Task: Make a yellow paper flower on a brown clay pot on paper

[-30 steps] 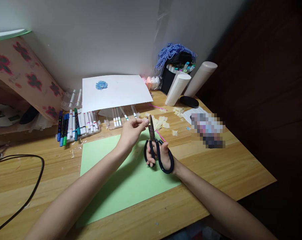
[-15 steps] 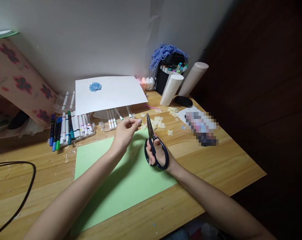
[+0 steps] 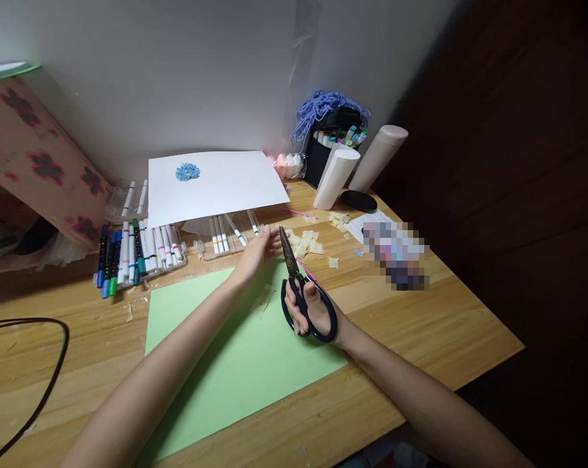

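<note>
My right hand grips a pair of scissors by their dark handles. The closed blades point up and away, slightly left. Beyond the green paper's far edge, my left hand reaches with fingers stretched out, beside the scissor tip and a pile of pale yellow paper scraps. Nothing shows in that hand, though its palm side is partly hidden. Both hands are over or near the green paper, which lies flat on the wooden desk. A thin clear or pale scrap rests on it.
White paper with a blue textured patch rests over marker trays at the back. Several markers lie left. A black pen holder, white cylinder and dark oval object stand right. A black cable curves at left.
My left hand has moved slightly right and its pinched fingers have straightened out. The scissors in my right hand have tilted a little further left; a scrap now shows on the green paper.
</note>
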The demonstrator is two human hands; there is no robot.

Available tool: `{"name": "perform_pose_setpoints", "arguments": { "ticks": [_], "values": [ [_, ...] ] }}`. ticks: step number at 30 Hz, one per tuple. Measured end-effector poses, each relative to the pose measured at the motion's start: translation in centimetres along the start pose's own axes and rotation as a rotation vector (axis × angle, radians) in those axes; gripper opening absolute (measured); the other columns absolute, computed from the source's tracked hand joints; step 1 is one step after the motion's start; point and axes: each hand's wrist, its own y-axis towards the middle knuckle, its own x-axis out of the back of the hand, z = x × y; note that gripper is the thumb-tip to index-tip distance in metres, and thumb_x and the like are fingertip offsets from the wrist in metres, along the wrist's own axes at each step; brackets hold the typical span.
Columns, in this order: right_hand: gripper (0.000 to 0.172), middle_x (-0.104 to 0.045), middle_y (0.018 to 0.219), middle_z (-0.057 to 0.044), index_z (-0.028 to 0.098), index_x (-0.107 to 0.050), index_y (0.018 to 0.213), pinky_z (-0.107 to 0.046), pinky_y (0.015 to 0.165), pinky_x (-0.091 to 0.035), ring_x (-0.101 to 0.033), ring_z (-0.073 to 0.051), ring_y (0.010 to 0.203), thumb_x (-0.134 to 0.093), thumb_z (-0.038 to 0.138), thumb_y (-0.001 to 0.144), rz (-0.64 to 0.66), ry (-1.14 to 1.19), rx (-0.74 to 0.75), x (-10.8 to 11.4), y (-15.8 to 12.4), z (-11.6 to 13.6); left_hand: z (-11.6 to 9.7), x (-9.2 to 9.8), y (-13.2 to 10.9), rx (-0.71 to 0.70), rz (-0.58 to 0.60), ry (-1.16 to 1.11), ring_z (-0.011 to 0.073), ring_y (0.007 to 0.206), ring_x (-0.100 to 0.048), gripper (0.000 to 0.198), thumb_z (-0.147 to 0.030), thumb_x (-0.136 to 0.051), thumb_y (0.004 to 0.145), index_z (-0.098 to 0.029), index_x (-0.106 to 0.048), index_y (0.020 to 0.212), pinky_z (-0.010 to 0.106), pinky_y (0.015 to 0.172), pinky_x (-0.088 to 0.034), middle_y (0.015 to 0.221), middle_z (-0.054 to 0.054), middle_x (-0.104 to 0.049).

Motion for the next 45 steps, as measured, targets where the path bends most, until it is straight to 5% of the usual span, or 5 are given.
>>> {"name": "perform_pose_setpoints", "arguments": {
  "ticks": [5,16,22,31,45],
  "values": [
    [0.069,-0.038,0.027,0.010,0.022,-0.038,0.060,-0.020,0.027,-0.035,-0.030,-0.007,0.019,-0.042,0.090,0.048,0.063,0.126,-0.026,-0.4,0.2,0.8,-1.1,0.4,-0.6,0.199,0.224,-0.206,0.0216,0.084,-0.065,0.044,-0.055,-0.060,0.074,-0.015,-0.068,0.092,0.034,0.080,-0.050,0.088,0.012,-0.069],
    [0.073,-0.040,0.032,0.008,0.021,-0.041,0.064,-0.023,0.036,-0.043,-0.038,-0.008,0.026,-0.031,0.092,0.051,-0.140,0.055,0.026,-0.4,0.4,1.1,-1.0,1.5,-0.2,0.036,-0.064,-0.107,0.0071,0.060,-0.057,0.029,-0.039,-0.076,0.062,-0.015,-0.061,0.070,0.023,0.074,-0.047,0.058,-0.004,-0.055],
    [0.078,-0.048,0.042,0.005,0.020,-0.046,0.071,-0.033,0.059,-0.051,-0.049,-0.012,0.039,-0.022,0.092,0.053,-0.016,-0.041,-0.052,-0.7,-0.1,0.4,-1.5,0.9,-0.5,-0.197,-0.324,0.096,0.0094,0.065,-0.055,0.034,-0.045,-0.074,0.062,-0.014,-0.061,0.069,0.024,0.070,-0.044,0.069,0.000,-0.060],
    [0.075,-0.045,0.046,0.006,0.020,-0.043,0.076,-0.030,0.055,-0.046,-0.047,-0.012,0.044,-0.022,0.090,0.059,-0.001,-0.177,0.043,-0.9,-0.5,-0.2,-1.9,-1.4,-2.2,-0.053,-0.224,0.005,0.0081,0.061,-0.049,0.039,-0.050,-0.074,0.059,-0.014,-0.058,0.060,0.024,0.068,-0.042,0.064,-0.002,-0.055],
    [0.070,-0.042,0.044,0.008,0.021,-0.042,0.076,-0.024,0.047,-0.041,-0.043,-0.010,0.040,-0.027,0.088,0.061,0.009,-0.194,0.125,0.0,-0.1,-1.2,-1.2,-0.8,-1.9,-0.019,-0.200,0.066,0.0082,0.061,-0.042,0.042,-0.053,-0.072,0.061,-0.013,-0.060,0.061,0.024,0.066,-0.036,0.062,-0.002,-0.051]
  ]
}}
